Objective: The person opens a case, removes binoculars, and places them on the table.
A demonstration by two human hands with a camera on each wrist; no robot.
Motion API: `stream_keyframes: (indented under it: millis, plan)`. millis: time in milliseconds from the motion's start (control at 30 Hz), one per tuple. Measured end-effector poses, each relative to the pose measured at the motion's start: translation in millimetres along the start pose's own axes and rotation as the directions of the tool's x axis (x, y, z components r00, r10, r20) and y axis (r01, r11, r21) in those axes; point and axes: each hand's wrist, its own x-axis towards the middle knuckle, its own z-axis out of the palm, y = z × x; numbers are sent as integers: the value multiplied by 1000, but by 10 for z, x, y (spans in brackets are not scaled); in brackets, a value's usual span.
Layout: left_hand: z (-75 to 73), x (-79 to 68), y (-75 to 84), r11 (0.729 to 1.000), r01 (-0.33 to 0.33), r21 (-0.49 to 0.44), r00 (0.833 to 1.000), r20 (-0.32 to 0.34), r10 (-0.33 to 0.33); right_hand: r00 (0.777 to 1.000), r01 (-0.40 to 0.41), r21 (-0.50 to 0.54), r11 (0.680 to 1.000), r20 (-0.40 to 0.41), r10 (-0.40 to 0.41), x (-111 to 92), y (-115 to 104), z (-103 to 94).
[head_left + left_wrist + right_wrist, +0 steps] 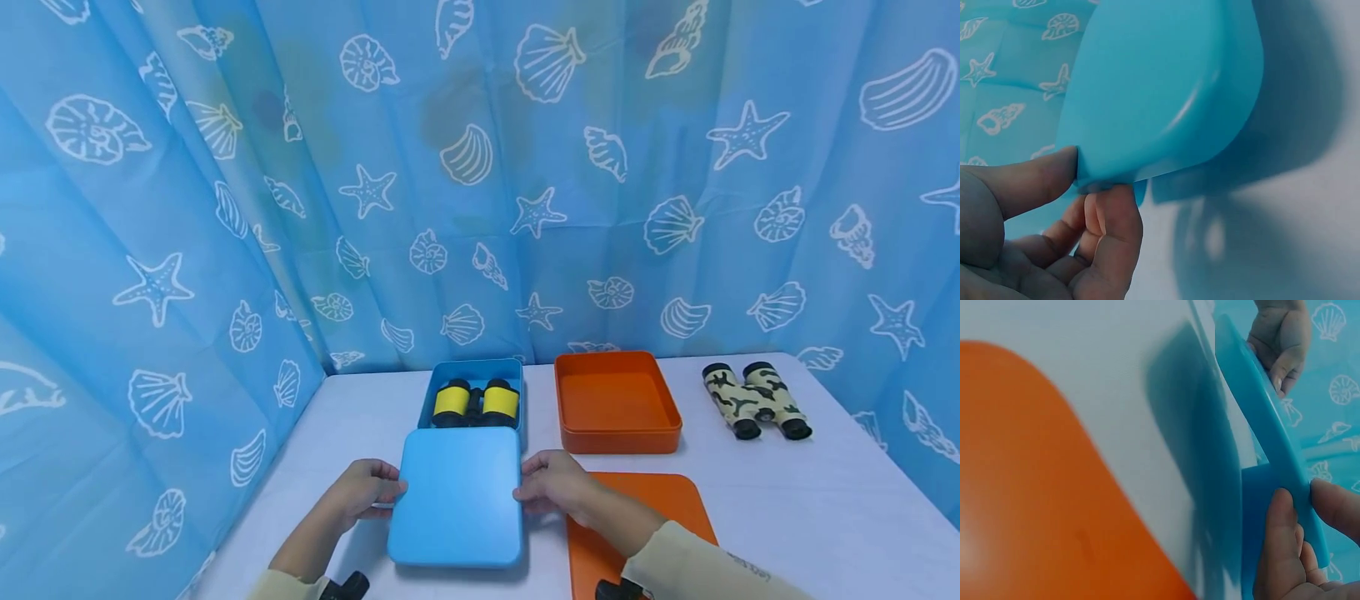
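Near the front edge of the white surface, a blue lid is held between both hands and raised off the surface, its shadow falling underneath. At the lid's left edge the left hand pinches the rim, thumb on top and fingers curled beneath, as the left wrist view shows. At the lid's right edge the right hand grips the same way, thumb over the rim and fingers under it. Just behind the lid stands an open blue box, and the lid's far edge overlaps its front; inside lie yellow-and-black binoculars. Beside the box, toward the right, stands an open orange box. An orange lid lies flat at the front edge, partly under the right forearm. Camouflage binoculars rest near the back right corner, well apart from both hands. A blue curtain printed with shells and starfish hangs behind and at both sides.
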Motion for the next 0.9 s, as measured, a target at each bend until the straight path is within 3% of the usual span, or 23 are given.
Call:
stream_keyframes:
  millis: [200,533,700,900]
  plan:
    - [17,-69,-75,1000,11,15,999,36,-12,997,-66,-47,997,23,67,-38,79,34]
    - [33,-73,-220,999,-4,42,997,77,1,996,-80,-176,981,15,84,-19,116,80]
    - [77,-59,-246,997,-7,82,999,54,3,994,-98,-242,965,18,106,-6,117,103]
    - [113,-62,-230,989,-3,151,1000,23,0,994,-63,-326,943,68,89,-16,115,118]
